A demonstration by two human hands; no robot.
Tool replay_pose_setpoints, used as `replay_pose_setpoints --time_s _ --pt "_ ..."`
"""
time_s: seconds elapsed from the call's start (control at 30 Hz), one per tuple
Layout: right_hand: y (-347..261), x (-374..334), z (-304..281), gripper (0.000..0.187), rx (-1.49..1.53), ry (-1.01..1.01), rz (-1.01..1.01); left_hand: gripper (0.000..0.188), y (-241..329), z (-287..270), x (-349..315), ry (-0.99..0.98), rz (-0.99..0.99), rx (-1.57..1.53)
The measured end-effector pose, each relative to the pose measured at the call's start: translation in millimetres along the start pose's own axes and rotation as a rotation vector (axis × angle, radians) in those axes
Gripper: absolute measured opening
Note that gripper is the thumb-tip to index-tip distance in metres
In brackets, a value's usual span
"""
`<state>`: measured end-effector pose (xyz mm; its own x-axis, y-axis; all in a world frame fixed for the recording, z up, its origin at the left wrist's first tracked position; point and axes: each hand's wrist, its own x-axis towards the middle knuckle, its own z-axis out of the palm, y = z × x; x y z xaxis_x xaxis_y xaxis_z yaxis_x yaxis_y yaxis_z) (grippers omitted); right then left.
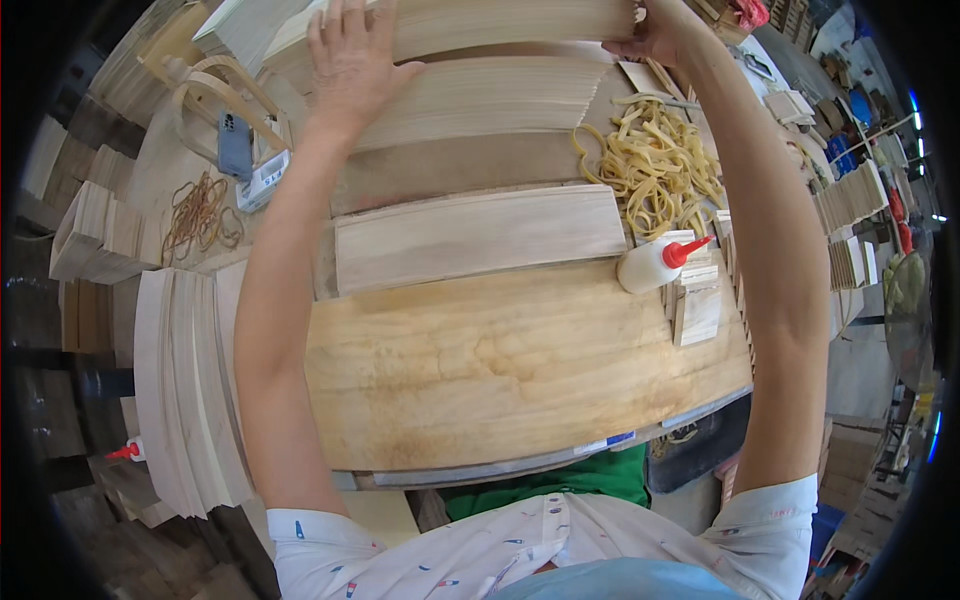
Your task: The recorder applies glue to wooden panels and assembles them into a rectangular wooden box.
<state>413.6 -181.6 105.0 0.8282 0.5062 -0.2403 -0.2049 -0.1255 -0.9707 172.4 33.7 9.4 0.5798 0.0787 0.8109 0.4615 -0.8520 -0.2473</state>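
At the far side of the bench, my left hand (352, 60) rests on the left part of a long stack of thin pale wooden boards (520, 26), fingers flat and thumb spread. My right hand (662, 34) grips the right end of that stack, its fingertips partly cut off by the frame's edge. Nearer lies a second stack of thin boards (490, 98), slightly curved. A shorter pale stack (480, 238) sits beyond the broad wooden work board (500, 375). Between my right forearm and the stacks is a heap of yellowish elastic bands (660, 165).
A white squeeze bottle with a red nozzle (648, 268) lies beside small wooden blocks (697, 308) at right. Standing thin boards (185, 390) flank my left forearm. Farther left are brownish bands (198, 218), a curved wooden frame (190, 95) and a white device (263, 182).
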Motion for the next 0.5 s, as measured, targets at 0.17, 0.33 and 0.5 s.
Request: replay_pose_setpoints --time_s 0.17,0.33,0.5 --pt "-7.5 -34.4 2.7 0.075 -0.080 0.071 -0.124 0.105 2.2 4.1 10.0 0.056 0.055 -0.053" --pt "-27.6 -71.4 -9.1 0.079 -0.215 -0.091 -0.127 0.105 -12.9 -38.7 22.5 -0.043 0.075 -0.167" --pt "-29.4 -136.4 -60.7 0.081 -0.450 -0.194 -0.455 0.089 -26.8 -149.5 14.3 -0.266 0.011 -0.466"
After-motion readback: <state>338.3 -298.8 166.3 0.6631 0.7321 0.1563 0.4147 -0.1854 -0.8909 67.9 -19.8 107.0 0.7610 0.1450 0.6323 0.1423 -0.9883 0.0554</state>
